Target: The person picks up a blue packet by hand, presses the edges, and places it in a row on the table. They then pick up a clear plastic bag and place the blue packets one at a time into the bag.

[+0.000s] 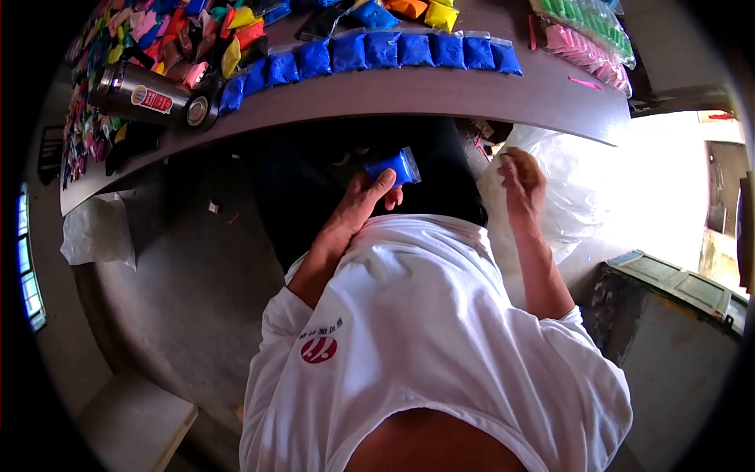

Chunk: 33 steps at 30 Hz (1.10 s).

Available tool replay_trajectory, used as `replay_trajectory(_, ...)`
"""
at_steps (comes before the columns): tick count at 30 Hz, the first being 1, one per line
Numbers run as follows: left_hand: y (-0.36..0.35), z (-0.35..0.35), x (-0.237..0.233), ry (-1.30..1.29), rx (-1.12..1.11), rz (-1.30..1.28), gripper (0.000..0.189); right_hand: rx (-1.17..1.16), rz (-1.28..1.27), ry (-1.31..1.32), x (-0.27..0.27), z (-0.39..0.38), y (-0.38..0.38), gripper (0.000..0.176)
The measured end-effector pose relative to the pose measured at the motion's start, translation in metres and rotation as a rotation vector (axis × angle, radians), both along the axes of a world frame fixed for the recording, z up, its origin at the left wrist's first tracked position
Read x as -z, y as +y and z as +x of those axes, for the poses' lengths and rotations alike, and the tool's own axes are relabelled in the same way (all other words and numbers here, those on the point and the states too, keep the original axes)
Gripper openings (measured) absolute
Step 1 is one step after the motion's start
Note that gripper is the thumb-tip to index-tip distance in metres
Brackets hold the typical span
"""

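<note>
My left hand [368, 197] is closed on a small clear plastic packet of blue material [395, 167], held over my lap with the thumb on top. The packet's clear end points to the right. Off to the right, my right hand [523, 185] is raised apart from it, in front of a white plastic bag [562, 173]. Its fingers are curled in; whether anything small is between them does not show. Ahead on the table [330, 100] lies a row of similar blue packets [381, 50].
A steel flask [141, 93] lies on its side at the table's left, beside a heap of many-coloured packets [177, 35]. Green packets [586, 23] and pink packets [580, 53] in bags lie at the right. A metal cabinet [668, 338] stands right; a clear bag [98, 230] hangs left.
</note>
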<state>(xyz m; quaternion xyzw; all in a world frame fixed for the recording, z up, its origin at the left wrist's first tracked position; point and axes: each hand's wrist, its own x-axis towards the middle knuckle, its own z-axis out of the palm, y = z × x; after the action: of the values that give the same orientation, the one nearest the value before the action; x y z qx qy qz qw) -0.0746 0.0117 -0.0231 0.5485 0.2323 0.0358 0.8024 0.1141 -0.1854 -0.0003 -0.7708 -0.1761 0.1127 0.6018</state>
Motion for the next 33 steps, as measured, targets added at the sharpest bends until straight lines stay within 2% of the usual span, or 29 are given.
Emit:
replay_trajectory(1,0.000,0.000,-0.001,0.000,-0.011,-0.003,0.056,-0.132,-0.014,0.210,-0.006,-0.004,0.004,0.033)
replay_trajectory(2,0.000,-0.001,-0.002,-0.001,-0.007,0.001,0.056,-0.264,-0.001,0.294,-0.013,-0.014,0.013,0.026)
replay_trajectory(3,-0.001,-0.001,-0.004,0.039,-0.010,0.066,0.057,-0.296,-0.123,0.323,-0.016,-0.027,0.024,0.028)
replay_trajectory(4,0.000,-0.002,-0.008,0.076,-0.011,0.133,0.057,-0.413,-0.078,0.312,-0.019,-0.037,0.035,0.030)
replay_trajectory(5,0.002,-0.002,-0.017,0.084,0.024,0.144,0.057,-0.409,-0.107,0.393,-0.019,-0.047,0.046,0.029)
replay_trajectory(6,0.004,-0.005,-0.021,0.072,0.031,0.153,0.057,-0.542,-0.146,0.203,0.001,-0.049,0.051,0.027)
replay_trajectory(7,0.006,-0.007,-0.025,0.118,0.053,0.160,0.057,-0.627,-0.179,0.027,-0.004,-0.053,0.060,0.024)
replay_trajectory(8,0.004,-0.007,-0.031,0.162,0.078,0.167,0.056,-0.647,-0.077,0.206,-0.006,-0.058,0.067,0.022)
replay_trajectory(9,-0.004,-0.007,-0.052,0.229,-0.005,0.166,0.054,-0.674,-0.053,0.307,-0.017,-0.059,0.073,0.021)
replay_trajectory(10,-0.004,-0.007,-0.047,0.205,0.008,0.175,0.054,-0.700,-0.028,0.406,-0.028,-0.059,0.077,0.019)
replay_trajectory(12,0.000,-0.008,-0.032,0.144,0.039,0.095,0.053,-0.744,-0.053,0.269,-0.013,-0.053,0.079,0.018)
replay_trajectory(13,0.000,-0.006,-0.038,0.154,0.045,0.073,0.051,-0.755,-0.097,0.155,-0.009,-0.050,0.080,0.018)
replay_trajectory(14,-0.002,-0.005,-0.038,0.136,0.054,0.079,0.051,-0.744,-0.098,0.138,-0.008,-0.046,0.077,0.018)
replay_trajectory(16,-0.006,-0.002,-0.038,0.143,0.061,0.073,0.050,-0.750,-0.268,-0.063,-0.016,-0.041,0.074,0.016)
replay_trajectory(17,-0.006,-0.001,-0.040,0.072,0.071,0.095,0.044,-0.683,-0.161,-0.188,-0.020,-0.038,0.072,0.017)
replay_trajectory(18,-0.005,0.000,-0.036,0.058,0.076,0.098,0.044,-0.676,-0.164,-0.202,-0.024,-0.032,0.070,0.017)
replay_trajectory(20,-0.001,-0.002,-0.026,0.025,0.135,0.183,0.043,-0.417,0.011,0.012,-0.032,-0.018,0.061,0.012)
replay_trajectory(22,-0.007,-0.006,-0.023,0.086,0.082,0.159,0.045,-0.252,0.014,-0.048,-0.035,0.021,0.047,0.008)
replay_trajectory(24,-0.009,-0.010,-0.007,0.146,-0.067,0.202,0.043,-0.228,0.035,-0.222,-0.062,0.065,0.034,0.014)
replay_trajectory(26,-0.006,-0.004,-0.015,0.095,-0.024,0.151,0.042,-0.140,-0.210,-0.285,-0.096,0.100,0.026,0.019)
replay_trajectory(29,-0.001,0.000,-0.007,0.027,0.023,0.095,0.040,-0.181,-0.451,-0.545,-0.105,0.149,0.028,0.021)
replay_trajectory(33,0.001,-0.001,0.006,0.039,0.008,0.066,0.038,-0.271,-0.477,-0.547,-0.097,0.184,0.049,0.021)
